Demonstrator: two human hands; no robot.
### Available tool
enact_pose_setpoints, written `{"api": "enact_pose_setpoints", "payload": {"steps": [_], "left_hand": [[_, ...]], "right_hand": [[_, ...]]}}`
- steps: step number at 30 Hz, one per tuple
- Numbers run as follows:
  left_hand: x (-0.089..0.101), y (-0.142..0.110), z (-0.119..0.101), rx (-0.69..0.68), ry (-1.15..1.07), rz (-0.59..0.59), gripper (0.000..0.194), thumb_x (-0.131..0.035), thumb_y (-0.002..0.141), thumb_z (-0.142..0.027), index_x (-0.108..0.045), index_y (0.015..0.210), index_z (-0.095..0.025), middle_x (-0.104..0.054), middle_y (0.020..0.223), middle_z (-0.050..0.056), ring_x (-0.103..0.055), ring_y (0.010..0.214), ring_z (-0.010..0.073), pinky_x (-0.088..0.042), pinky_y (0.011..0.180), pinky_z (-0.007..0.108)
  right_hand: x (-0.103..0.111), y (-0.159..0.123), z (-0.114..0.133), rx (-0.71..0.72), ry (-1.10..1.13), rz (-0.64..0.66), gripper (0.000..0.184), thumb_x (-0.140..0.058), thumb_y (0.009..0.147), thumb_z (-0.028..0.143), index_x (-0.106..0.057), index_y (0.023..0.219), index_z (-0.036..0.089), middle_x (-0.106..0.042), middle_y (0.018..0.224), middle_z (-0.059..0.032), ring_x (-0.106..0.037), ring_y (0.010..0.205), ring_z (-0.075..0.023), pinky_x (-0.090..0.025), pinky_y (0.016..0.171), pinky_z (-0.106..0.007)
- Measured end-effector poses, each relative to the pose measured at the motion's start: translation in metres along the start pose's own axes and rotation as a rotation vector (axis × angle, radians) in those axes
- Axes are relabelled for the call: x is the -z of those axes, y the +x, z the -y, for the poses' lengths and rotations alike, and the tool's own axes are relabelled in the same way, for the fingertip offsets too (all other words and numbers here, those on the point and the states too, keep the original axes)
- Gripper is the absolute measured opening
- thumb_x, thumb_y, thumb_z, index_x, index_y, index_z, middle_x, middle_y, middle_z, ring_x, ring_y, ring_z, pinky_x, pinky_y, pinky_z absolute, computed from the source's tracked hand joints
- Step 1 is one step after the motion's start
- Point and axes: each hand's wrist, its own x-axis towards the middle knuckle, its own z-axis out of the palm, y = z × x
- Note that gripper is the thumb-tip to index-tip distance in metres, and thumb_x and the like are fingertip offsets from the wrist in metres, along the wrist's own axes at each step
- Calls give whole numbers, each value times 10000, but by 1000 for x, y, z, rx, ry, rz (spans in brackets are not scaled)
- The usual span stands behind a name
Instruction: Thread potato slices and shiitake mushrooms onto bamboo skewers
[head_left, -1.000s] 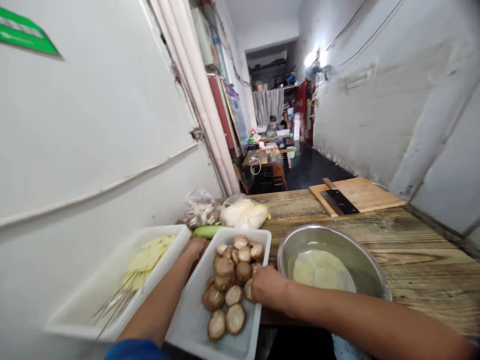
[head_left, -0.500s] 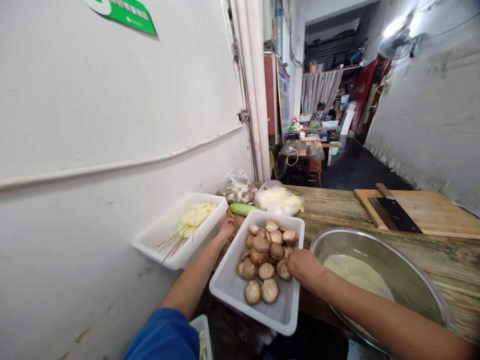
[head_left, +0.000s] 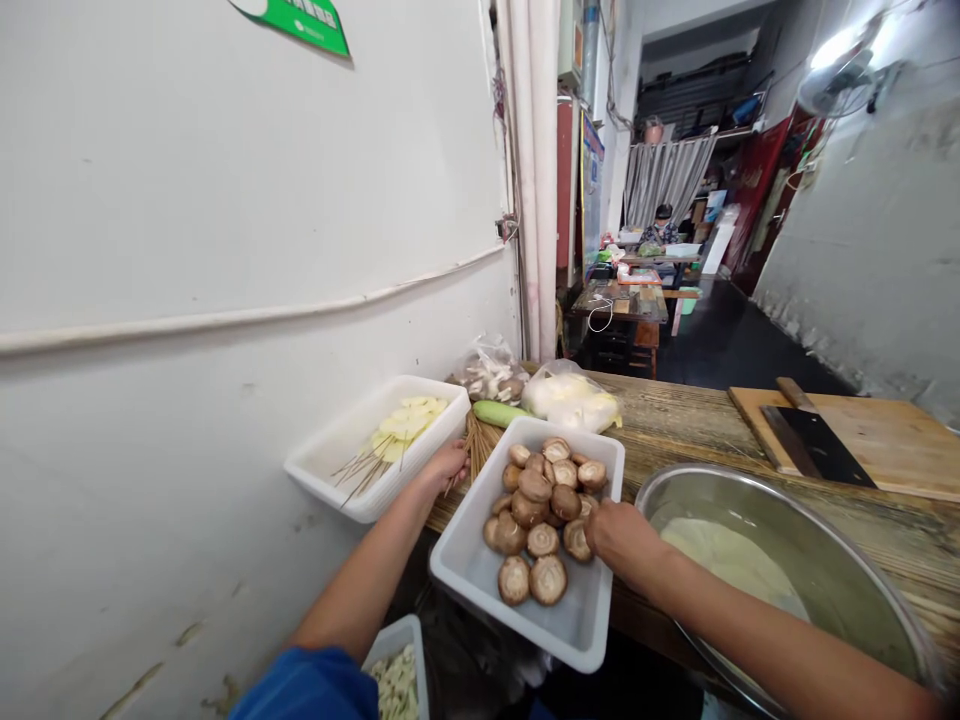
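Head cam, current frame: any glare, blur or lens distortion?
Head view: lamp by the wall fan blown out; head view: steel basin looks stretched toward the right edge, wide-angle style; head view: mushrooms fairly crisp; head view: clutter on far tables too small to make out.

Right hand [head_left: 619, 538]: fingertips hidden; grip on mushroom [head_left: 576, 541] or tray [head_left: 574, 615] unreadable. Sticks [head_left: 482, 445], counter's [head_left: 675, 420] left end: partly behind left hand [head_left: 450, 463]. Bowl [head_left: 840, 580], near edge: partly masked by right forearm [head_left: 735, 605]. Cutting board [head_left: 915, 440]: cropped right. Distant person [head_left: 663, 230]: too small to resolve.
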Motion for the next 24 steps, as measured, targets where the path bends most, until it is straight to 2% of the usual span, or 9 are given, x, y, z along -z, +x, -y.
{"api": "enact_pose_setpoints", "payload": {"steps": [2, 4, 9, 11, 14, 16, 19, 24], "left_hand": [[7, -5, 0, 81, 3, 24, 154, -465, 890, -185, -522, 1018, -124, -456, 564, -66, -343, 375, 32, -249, 360, 154], [13, -15, 2, 122, -13, 47, 269, -412, 860, -91, -463, 1121, -131, -413, 509, -86, -300, 333, 30, -182, 360, 154], [16, -54, 3, 108, -92, 82, 485, -366, 826, -74, -314, 1300, -162, -393, 507, -105, -275, 309, 38, -155, 364, 168], [14, -75, 3, 27, -110, 96, 512, -380, 839, -126, -282, 1340, -169, -396, 532, -105, -261, 305, 37, -159, 356, 174], [9, -107, 3, -213, -104, 101, 547, -417, 868, -292, -266, 1377, -161, -411, 590, -94, -264, 322, 26, -189, 353, 176], [7, -123, 3, -317, -71, 69, 591, -424, 872, -380, -261, 1395, -161, -414, 615, -85, -270, 335, 23, -199, 354, 179], [6, -138, 0, -359, -32, 62, 620, -425, 878, -414, -237, 1420, -182, -417, 637, -78, -275, 347, 22, -199, 356, 184], [-6, -149, -9, -362, -80, 250, 655, -442, 879, -429, -181, 1441, -217, -437, 641, -76, -257, 349, 17, -202, 363, 182]], "right_hand": [[0, 0, 0, 3, -6, 2, 220, -499, 810, 23, -712, 800, 80, -717, 833, -188, -676, 863, -250, -514, 682, -262], [1, -1, 0, 6, -13, 7, 230, -497, 808, 17, -717, 814, 82, -719, 846, -184, -676, 868, -253, -515, 684, -263], [3, 0, -1, 11, -27, 24, 234, -502, 799, 9, -725, 800, 78, -724, 833, -184, -682, 847, -262, -521, 668, -274], [3, 0, -2, 13, -25, 21, 228, -506, 800, 15, -723, 787, 82, -724, 823, -183, -686, 834, -252, -519, 668, -264], [3, 2, 0, 16, -8, 17, 220, -515, 794, 27, -721, 763, 98, -727, 791, -163, -690, 800, -231, -515, 672, -248], [2, 5, 4, 22, 15, 12, 221, -513, 796, 38, -720, 764, 108, -727, 784, -150, -689, 793, -227, -514, 675, -245], [0, 14, 15, 34, 65, -4, 221, -505, 804, 53, -717, 789, 113, -724, 806, -150, -685, 811, -233, -515, 690, -253], [6, 22, 22, 42, 205, -60, 190, -499, 808, 67, -686, 795, 96, -704, 822, -179, -670, 818, -243, -511, 713, -288]]}}
